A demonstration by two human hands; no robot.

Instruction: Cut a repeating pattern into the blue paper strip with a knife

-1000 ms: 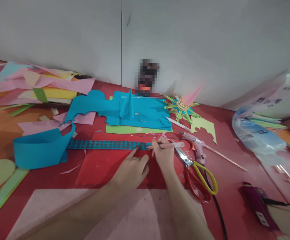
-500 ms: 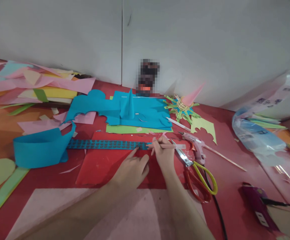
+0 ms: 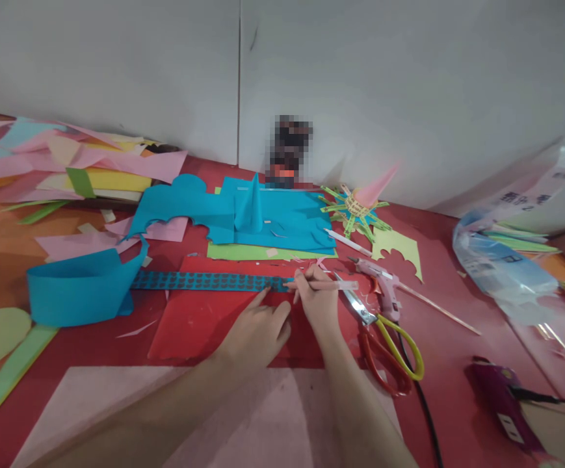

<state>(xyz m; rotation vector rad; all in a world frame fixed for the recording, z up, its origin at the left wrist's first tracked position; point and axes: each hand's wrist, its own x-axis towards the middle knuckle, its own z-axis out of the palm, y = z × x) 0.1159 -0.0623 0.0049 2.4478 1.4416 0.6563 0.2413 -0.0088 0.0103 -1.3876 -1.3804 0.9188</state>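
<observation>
A blue paper strip covered in dark curved marks runs across a red sheet. Its unmarked left part curls into a wide blue band. My left hand rests on the red sheet, fingers apart, its index fingertip touching the strip near the right end. Just right of it, my right hand is closed round a pen, whose tip meets the strip's end. Close by the right hand lie scissors with one red and one yellow handle.
A pink glue gun with its cable lies to the right. Behind the hands are cut blue paper, a blue cone and a pink-tipped paper piece. Paper scraps pile at left; a plastic bag and purple power socket sit right.
The pen and my right hand have shifted very slightly left along the strip's end. My left hand stays in place on the strip.
</observation>
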